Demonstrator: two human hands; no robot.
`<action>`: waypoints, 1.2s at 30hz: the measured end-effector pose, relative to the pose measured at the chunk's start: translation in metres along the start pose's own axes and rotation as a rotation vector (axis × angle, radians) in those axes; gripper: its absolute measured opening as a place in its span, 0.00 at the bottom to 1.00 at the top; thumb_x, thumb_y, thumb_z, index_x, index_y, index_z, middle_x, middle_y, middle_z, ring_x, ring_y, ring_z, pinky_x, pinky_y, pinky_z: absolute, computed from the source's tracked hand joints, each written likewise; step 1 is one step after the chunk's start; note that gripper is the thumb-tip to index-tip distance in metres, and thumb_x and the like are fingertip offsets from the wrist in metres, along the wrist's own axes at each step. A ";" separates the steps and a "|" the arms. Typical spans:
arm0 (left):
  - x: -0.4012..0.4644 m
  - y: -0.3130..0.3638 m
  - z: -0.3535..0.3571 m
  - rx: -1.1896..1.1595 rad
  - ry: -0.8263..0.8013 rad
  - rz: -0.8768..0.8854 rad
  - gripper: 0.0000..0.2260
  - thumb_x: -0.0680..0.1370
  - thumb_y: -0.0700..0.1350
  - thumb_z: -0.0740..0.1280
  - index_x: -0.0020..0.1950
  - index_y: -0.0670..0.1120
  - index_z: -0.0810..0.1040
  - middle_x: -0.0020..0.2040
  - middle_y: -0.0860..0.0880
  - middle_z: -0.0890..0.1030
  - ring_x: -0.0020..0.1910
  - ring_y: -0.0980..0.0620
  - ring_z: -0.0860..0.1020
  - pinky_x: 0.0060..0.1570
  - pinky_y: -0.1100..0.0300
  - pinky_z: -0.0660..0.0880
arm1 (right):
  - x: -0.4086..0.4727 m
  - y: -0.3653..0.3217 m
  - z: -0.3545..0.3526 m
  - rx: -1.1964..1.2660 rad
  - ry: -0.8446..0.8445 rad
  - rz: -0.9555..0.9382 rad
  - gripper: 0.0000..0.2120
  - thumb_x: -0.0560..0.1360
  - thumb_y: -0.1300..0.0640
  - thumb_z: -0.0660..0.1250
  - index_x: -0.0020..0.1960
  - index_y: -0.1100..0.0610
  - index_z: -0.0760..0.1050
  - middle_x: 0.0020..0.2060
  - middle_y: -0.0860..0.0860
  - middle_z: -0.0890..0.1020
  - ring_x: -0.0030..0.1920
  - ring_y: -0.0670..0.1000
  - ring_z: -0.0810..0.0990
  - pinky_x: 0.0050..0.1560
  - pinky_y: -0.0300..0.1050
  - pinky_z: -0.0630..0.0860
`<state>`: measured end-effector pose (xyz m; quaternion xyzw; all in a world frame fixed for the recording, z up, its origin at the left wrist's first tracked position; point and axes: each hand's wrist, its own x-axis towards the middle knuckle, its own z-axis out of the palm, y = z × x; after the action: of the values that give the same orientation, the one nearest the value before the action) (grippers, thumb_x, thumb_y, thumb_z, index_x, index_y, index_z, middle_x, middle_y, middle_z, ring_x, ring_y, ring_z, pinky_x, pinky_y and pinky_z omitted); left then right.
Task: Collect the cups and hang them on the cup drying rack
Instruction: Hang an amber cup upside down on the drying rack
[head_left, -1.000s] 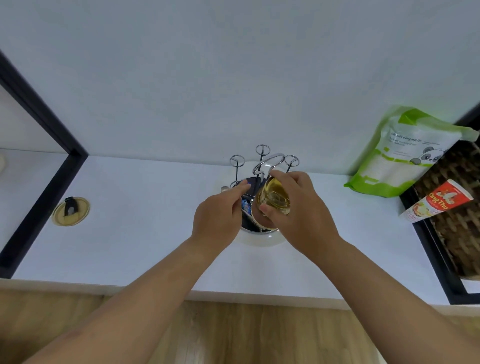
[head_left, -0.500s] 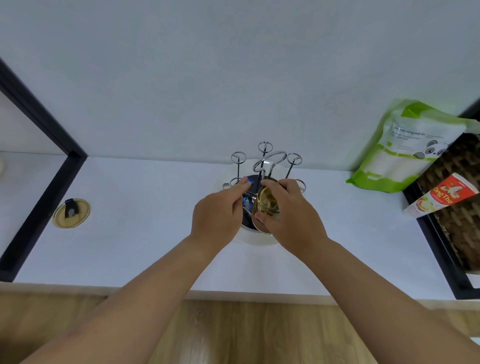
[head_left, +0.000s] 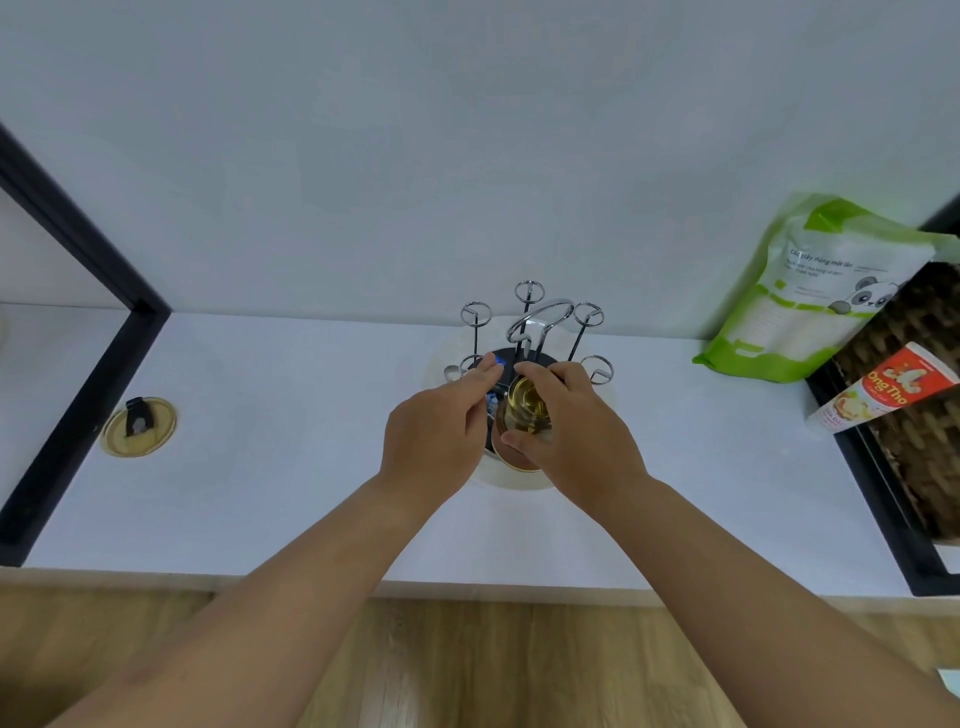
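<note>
A chrome cup drying rack (head_left: 530, 322) with ring-tipped prongs and a loop handle stands on a round pale base at the back middle of the white counter (head_left: 291, 426). My right hand (head_left: 571, 431) grips an amber glass cup (head_left: 524, 410), tilted over the rack's near prongs. My left hand (head_left: 441, 431) is beside it on the left, with thumb and forefinger pinched at the rack's near left side. What those fingers hold is hidden. Something dark with blue marks shows between my hands.
A green and white pouch (head_left: 810, 291) leans on the wall at the right. A red tube (head_left: 883, 395) lies on a wicker basket (head_left: 914, 415) in a black frame. A round gold lid (head_left: 137, 426) lies at the left by a black frame (head_left: 78, 364). Wooden floor lies below the counter's front edge.
My right hand has lowered the amber cup toward the rack and turned it a little. The left hand stays pinched at the rack. The view has shifted slightly.
</note>
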<state>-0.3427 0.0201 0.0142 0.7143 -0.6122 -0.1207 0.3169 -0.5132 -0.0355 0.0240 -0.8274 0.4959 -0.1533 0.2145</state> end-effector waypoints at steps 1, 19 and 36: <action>0.000 0.000 0.000 -0.002 0.000 -0.001 0.19 0.82 0.43 0.62 0.72 0.55 0.76 0.71 0.63 0.74 0.34 0.58 0.73 0.37 0.60 0.75 | 0.001 0.000 0.000 -0.001 -0.001 0.000 0.36 0.74 0.45 0.77 0.78 0.46 0.66 0.68 0.48 0.71 0.60 0.54 0.78 0.51 0.50 0.82; 0.041 0.018 -0.040 0.071 0.213 0.142 0.14 0.82 0.55 0.63 0.65 0.56 0.81 0.56 0.58 0.84 0.41 0.59 0.81 0.41 0.62 0.75 | -0.010 0.000 -0.018 -0.058 0.013 -0.020 0.36 0.75 0.37 0.72 0.79 0.44 0.65 0.74 0.46 0.71 0.71 0.53 0.70 0.59 0.54 0.79; 0.094 0.064 -0.033 0.113 -0.035 0.027 0.14 0.77 0.56 0.71 0.37 0.49 0.86 0.31 0.52 0.82 0.34 0.51 0.80 0.36 0.58 0.77 | -0.016 0.020 -0.032 -0.037 0.026 0.030 0.27 0.79 0.45 0.70 0.77 0.45 0.70 0.71 0.48 0.73 0.71 0.55 0.69 0.58 0.50 0.75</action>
<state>-0.3546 -0.0628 0.0986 0.7207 -0.6329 -0.0942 0.2668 -0.5501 -0.0363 0.0406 -0.8216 0.5136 -0.1518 0.1950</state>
